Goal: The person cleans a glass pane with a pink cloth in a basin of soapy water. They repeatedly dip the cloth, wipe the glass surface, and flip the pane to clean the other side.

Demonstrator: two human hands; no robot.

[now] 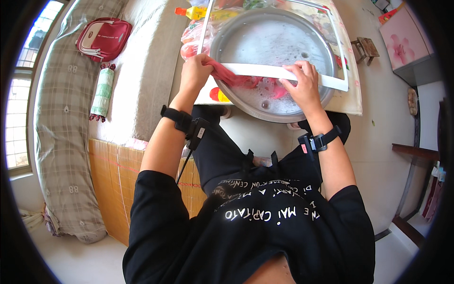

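Note:
A white rectangular frame [255,70], like a refrigerator shelf, is held over a large metal basin [273,116] of sudsy water [273,39]. Whether a clear pane fills the frame I cannot tell. At its near left corner, my left hand [196,72] grips a wet pinkish-red cloth [230,75] against the white edge. The cloth's other end trails down into the suds. My right hand [303,83] pinches the wide front strip right of its middle, thumb below and fingers over it.
The basin stands on a cloth-covered table [344,103]. Beside it are a yellow bottle with a red cap [195,13], plastic-bagged produce [191,44] and another red-capped bottle [218,94]. A wooden stool [367,49] is at right; a red bag [104,39] lies at left.

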